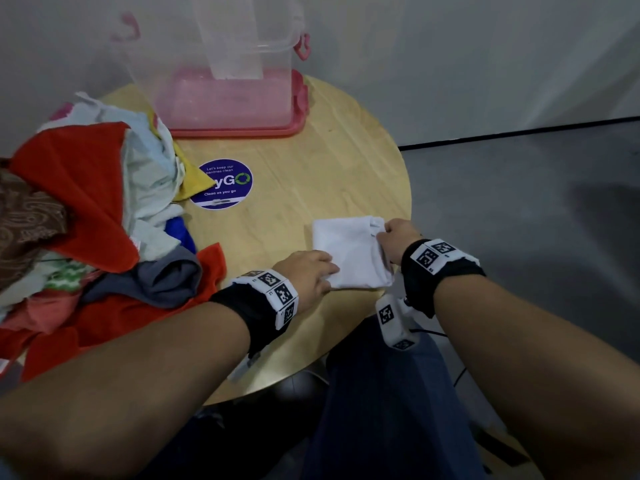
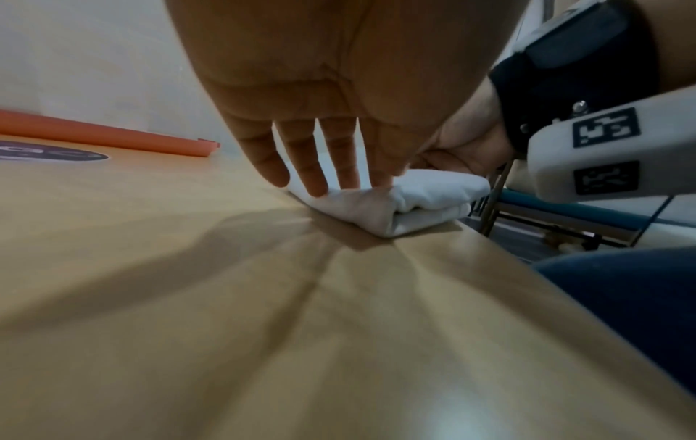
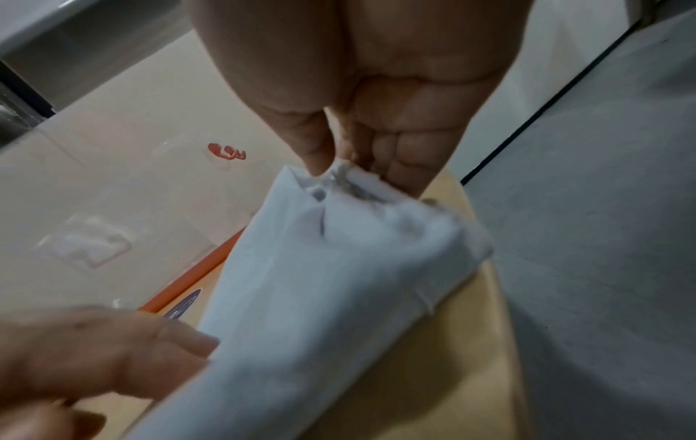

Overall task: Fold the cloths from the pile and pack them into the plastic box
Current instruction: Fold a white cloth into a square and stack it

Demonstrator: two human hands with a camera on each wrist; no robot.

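Note:
A folded white cloth (image 1: pixel 349 252) lies near the right edge of the round wooden table (image 1: pixel 294 188). My left hand (image 1: pixel 308 271) presses its near left corner with straight fingers (image 2: pixel 312 175) laid on the white cloth (image 2: pixel 399 208). My right hand (image 1: pixel 396 237) pinches the far right corner; thumb and fingers (image 3: pixel 376 154) grip bunched edges of the white cloth (image 3: pixel 320 282). A pile of cloths (image 1: pixel 90 209), red, pale blue, yellow, grey and brown, covers the table's left side. The clear plastic box (image 1: pixel 221 71) with a pink lid beneath it stands at the back.
A round purple sticker (image 1: pixel 223 184) lies on the table between the pile and the white cloth. The table edge runs just right of the cloth, with grey floor (image 1: pixel 519 209) beyond. My legs in dark blue trousers (image 1: pixel 391 403) are under the near edge.

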